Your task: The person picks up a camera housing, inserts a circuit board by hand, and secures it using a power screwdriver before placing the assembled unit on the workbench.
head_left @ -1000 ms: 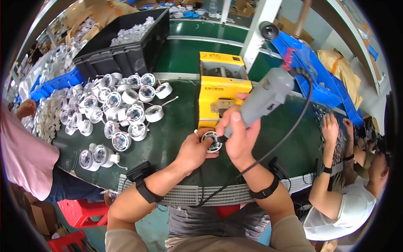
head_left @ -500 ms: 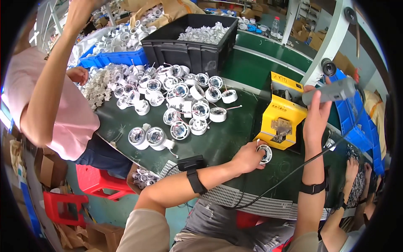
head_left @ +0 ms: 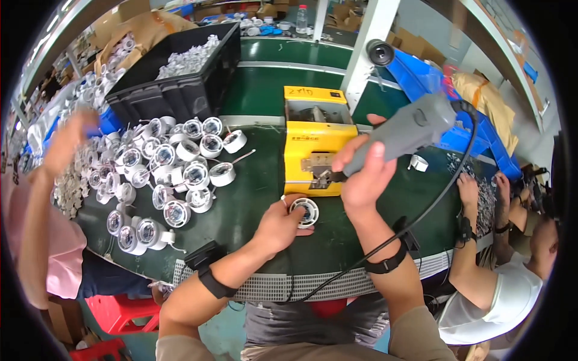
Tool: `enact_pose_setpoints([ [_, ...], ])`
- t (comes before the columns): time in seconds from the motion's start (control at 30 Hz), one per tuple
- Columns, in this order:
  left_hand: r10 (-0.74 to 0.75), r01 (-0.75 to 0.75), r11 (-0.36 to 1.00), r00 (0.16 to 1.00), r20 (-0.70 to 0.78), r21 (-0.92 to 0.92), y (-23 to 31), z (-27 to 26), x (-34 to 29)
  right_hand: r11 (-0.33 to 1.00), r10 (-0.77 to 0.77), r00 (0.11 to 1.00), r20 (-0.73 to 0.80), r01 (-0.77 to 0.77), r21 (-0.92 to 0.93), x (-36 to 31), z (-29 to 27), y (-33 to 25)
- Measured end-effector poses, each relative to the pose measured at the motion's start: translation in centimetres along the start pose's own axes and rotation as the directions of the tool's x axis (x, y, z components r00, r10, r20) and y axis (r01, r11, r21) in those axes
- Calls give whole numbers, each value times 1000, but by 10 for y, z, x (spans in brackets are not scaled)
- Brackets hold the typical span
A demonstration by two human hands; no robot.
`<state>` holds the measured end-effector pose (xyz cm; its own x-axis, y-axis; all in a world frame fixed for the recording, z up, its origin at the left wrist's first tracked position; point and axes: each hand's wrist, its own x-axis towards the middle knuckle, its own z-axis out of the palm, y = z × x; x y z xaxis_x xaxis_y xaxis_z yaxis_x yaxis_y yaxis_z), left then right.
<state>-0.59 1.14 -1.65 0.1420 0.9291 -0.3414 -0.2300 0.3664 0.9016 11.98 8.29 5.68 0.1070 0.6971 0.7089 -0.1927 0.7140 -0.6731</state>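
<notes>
My left hand (head_left: 278,224) is closed on a round white housing (head_left: 308,212), whose open face shows a circuit board inside. It holds the housing just above the green table, near the front of a yellow screw feeder (head_left: 306,139). In my right hand (head_left: 368,174) is a grey corded electric screwdriver (head_left: 404,126), gripped around its body and tilted. The tool's lower end points toward the metal outlet (head_left: 319,163) on the feeder's front; whether its tip touches there I cannot tell.
Many similar white housings (head_left: 176,212) with wires are heaped on the left of the green table (head_left: 241,216). Behind them stands a black bin (head_left: 174,90) of small white parts. The tool's black cord (head_left: 385,240) crosses my right forearm. Co-workers are on both sides; blue trays (head_left: 475,141) lie right.
My view has turned to the right. The screwdriver has moved from beside the feeder down to its front outlet. My left hand still holds the housing; the co-worker's raised arm on the left has dropped.
</notes>
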Motion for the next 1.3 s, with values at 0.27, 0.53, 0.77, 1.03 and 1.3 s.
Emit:
enact_pose_setpoints([
  [0.27,-15,15,1000,1000,10,-1,1,3,-1,994,92,996,-17,-91,53,3,3,2],
  [0.53,-7,7,1000,1000,10,24,2,2,-1,998,58,998,19,-58,27,5,10,7],
  [0.77,-12,12,1000,1000,24,14,3,1,-2,999,52,999,2,-52,-5,4,12,3],
  [1.03,10,-10,1000,999,34,12,5,2,-3,997,66,995,71,-64,-31,3,11,3],
  [1.3,22,-21,1000,999,44,-24,6,-2,-4,972,199,972,127,-212,100,-32,0,-15],
])
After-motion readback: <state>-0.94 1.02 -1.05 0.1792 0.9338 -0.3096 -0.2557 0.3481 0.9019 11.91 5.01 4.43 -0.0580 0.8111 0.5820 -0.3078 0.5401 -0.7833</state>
